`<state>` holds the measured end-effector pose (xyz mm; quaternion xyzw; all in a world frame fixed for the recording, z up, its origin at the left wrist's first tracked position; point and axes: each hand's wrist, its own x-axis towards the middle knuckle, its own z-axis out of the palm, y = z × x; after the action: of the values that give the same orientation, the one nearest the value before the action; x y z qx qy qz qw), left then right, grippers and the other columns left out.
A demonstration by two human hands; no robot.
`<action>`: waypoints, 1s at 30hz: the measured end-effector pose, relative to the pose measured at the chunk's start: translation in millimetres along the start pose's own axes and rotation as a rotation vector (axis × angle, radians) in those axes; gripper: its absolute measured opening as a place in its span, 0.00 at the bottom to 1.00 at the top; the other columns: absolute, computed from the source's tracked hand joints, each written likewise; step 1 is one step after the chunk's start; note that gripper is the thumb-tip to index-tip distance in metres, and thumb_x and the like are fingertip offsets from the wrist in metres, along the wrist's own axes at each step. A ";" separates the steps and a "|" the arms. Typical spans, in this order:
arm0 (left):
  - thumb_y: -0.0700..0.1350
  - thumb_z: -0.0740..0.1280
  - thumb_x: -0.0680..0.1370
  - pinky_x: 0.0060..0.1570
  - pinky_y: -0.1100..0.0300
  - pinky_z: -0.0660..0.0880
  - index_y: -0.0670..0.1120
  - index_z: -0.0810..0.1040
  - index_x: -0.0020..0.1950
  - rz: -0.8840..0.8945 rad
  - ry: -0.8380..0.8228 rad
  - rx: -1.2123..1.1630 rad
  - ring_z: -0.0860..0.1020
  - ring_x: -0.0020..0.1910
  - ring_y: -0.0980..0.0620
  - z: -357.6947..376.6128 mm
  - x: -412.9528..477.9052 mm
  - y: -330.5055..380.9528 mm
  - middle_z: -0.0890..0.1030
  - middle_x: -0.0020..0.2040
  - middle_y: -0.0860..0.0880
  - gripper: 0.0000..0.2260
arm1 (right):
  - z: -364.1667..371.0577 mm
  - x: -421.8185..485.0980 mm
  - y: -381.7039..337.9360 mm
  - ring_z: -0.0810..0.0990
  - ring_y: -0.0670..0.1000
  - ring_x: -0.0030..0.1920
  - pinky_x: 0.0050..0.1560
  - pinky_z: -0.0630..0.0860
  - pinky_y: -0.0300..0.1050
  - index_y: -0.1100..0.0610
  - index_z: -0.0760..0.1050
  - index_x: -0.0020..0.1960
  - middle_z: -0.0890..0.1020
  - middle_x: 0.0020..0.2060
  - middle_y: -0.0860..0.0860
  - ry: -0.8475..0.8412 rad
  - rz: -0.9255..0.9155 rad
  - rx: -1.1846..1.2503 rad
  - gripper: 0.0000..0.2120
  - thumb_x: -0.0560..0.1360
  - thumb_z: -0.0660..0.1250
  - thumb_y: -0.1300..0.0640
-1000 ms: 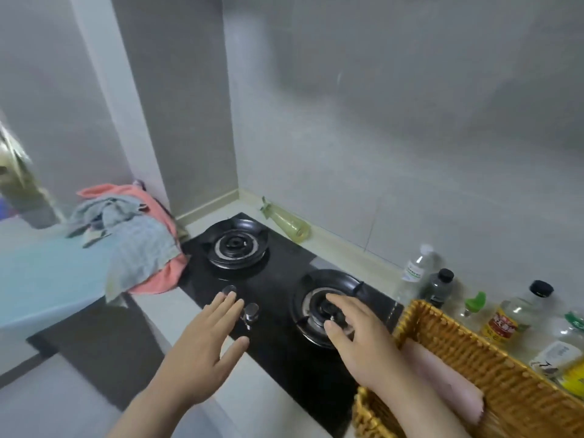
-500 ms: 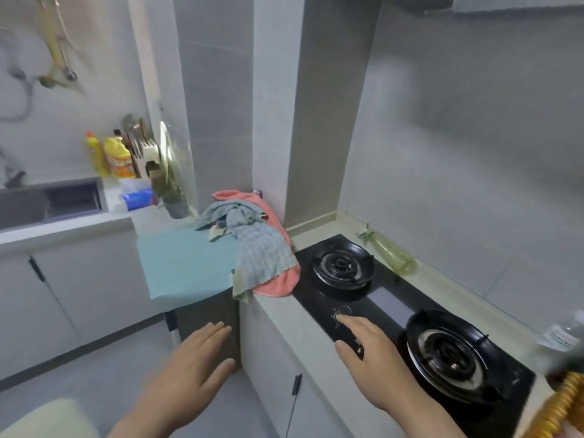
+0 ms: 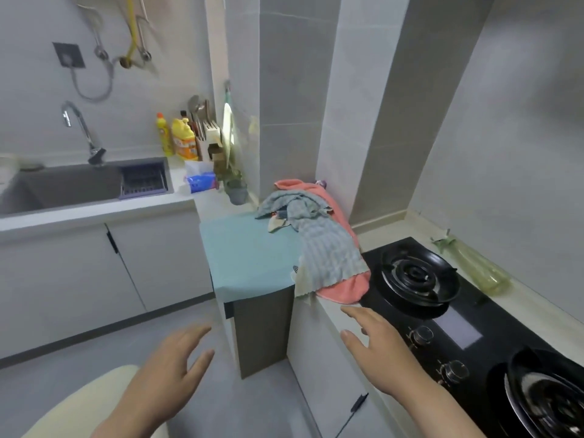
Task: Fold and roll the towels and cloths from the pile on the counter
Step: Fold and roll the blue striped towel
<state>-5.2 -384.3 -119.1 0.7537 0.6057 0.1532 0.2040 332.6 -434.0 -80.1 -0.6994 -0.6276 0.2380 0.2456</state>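
- The pile of towels is found at the centre of the frame, on the tabletop. A grey checked cloth is draped over a coral towel.
- The long axis of the pile runs from upper left, by the wall corner, to lower right, where the coral towel's edge ends near the tabletop's front.
- The right hand is held in the lower right of centre, fingers straight and loosely spread, nothing gripped. The pile lies straight up the frame from it, and its fingertips are near the coral edge but apart from it.
- The left hand is spread and empty too, at the lower centre over the grey floor, well apart from the pile. The right hand is judged the nearer for a first pull.
- A teal cloth is spread flat just left of the pile and hangs over the front edge. It is judged a likely place for folding.
- A black gas hob fills the right side, touched by the coral towel's corner. A green spray bottle lies behind it.
- A sink with a tap is set at the left, with 2 yellow detergent bottles beyond it.
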 end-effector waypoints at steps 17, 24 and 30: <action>0.59 0.55 0.81 0.67 0.66 0.61 0.60 0.63 0.74 -0.063 -0.038 0.017 0.63 0.70 0.63 -6.7 238.3 -14.6 0.66 0.71 0.64 0.20 | 46.6 280.8 10.9 0.66 0.37 0.67 0.70 0.62 0.36 0.43 0.68 0.71 0.69 0.65 0.35 -0.166 -0.028 0.088 0.20 0.79 0.62 0.48; 0.60 0.55 0.81 0.67 0.67 0.61 0.63 0.63 0.71 0.036 -0.045 -0.041 0.63 0.70 0.64 -8.0 321.5 -21.0 0.62 0.64 0.70 0.19 | 40.9 351.3 5.8 0.65 0.37 0.68 0.69 0.62 0.35 0.41 0.67 0.71 0.68 0.65 0.33 -0.139 -0.017 0.040 0.20 0.79 0.62 0.47; 0.61 0.52 0.79 0.63 0.70 0.60 0.67 0.59 0.65 0.160 -0.077 -0.067 0.63 0.68 0.67 -13.7 412.6 -30.2 0.63 0.63 0.70 0.14 | 37.6 405.1 4.4 0.63 0.36 0.68 0.68 0.60 0.33 0.41 0.66 0.71 0.67 0.64 0.33 -0.074 0.074 0.008 0.20 0.79 0.62 0.47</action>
<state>53.1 25.4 -128.7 0.7977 0.5298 0.1601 0.2393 351.9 -29.8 -121.7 -0.7119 -0.6090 0.2752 0.2160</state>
